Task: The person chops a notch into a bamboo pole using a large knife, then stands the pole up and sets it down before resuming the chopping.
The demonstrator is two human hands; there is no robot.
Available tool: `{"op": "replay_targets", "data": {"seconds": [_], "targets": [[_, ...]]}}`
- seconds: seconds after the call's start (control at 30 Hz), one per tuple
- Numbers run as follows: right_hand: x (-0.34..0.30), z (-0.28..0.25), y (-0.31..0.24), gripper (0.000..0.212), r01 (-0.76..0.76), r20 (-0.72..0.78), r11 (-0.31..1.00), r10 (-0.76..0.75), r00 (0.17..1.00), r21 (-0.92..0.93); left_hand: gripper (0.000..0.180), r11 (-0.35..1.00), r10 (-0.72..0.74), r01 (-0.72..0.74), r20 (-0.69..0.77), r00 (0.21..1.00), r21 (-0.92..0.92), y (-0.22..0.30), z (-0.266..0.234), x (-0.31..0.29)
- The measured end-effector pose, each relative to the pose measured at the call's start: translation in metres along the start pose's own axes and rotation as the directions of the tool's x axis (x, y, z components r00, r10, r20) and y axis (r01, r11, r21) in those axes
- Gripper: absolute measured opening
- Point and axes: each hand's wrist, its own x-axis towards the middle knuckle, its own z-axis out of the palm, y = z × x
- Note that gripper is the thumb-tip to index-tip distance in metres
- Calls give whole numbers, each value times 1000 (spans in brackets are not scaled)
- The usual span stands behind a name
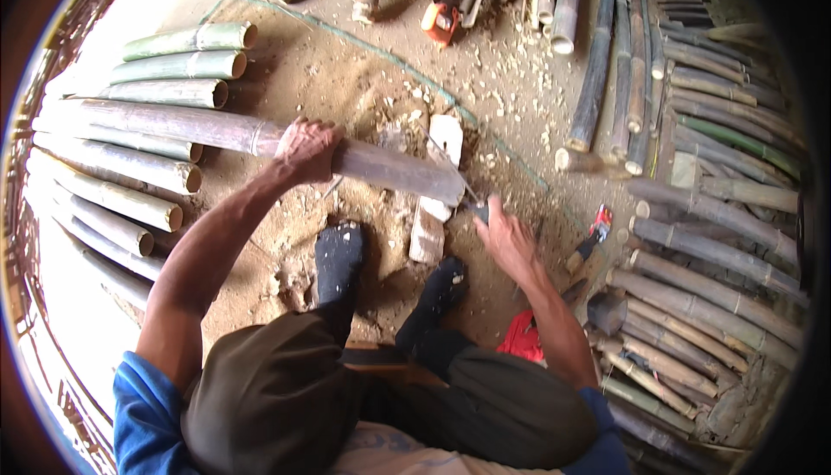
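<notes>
A thick brown bamboo pole (389, 170) slants across in front of me, its cut end at the right. My left hand (310, 148) is closed around the pole from above, near its middle. By the cut end, my right hand (509, 237) grips the dark handle of a slim metal tool (470, 192). Its thin shaft runs up and left across the pole's end; whether it is a file or a narrow blade I cannot tell. Beneath that end lies a pale wooden block (427, 237), with a whitish piece (446, 137) at its far side.
Cut bamboo lengths (179, 65) lie in a row at the left. More bamboo (710, 254) is stacked along the right, and poles (564, 7) lie at the far side. An orange-handled tool (440, 22), a red-and-black tool (600, 222) and red cloth (521, 336) rest on the chip-strewn ground.
</notes>
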Motion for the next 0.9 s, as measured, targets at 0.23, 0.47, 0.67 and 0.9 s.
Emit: {"op": "replay_targets", "data": {"seconds": [0.23,0.47,0.67,0.9], "targets": [[-16,-81,-74,36,430,-519,885,-287,806,179,32,1000,-17,17,-13,1000,3,3,-7,-10],[7,-1,-5,37,12,-15,999,-13,1000,-37,35,999,6,-5,-28,1000,45,4,-3,-2],[-18,-77,-78,28,339,-410,880,-188,892,333,23,1000,-14,14,-28,1000,8,3,-8,-13],[20,1,13,40,19,-94,981,0,996,193,40,992,2,-10,66,998,123,-3,-10,12]]}}
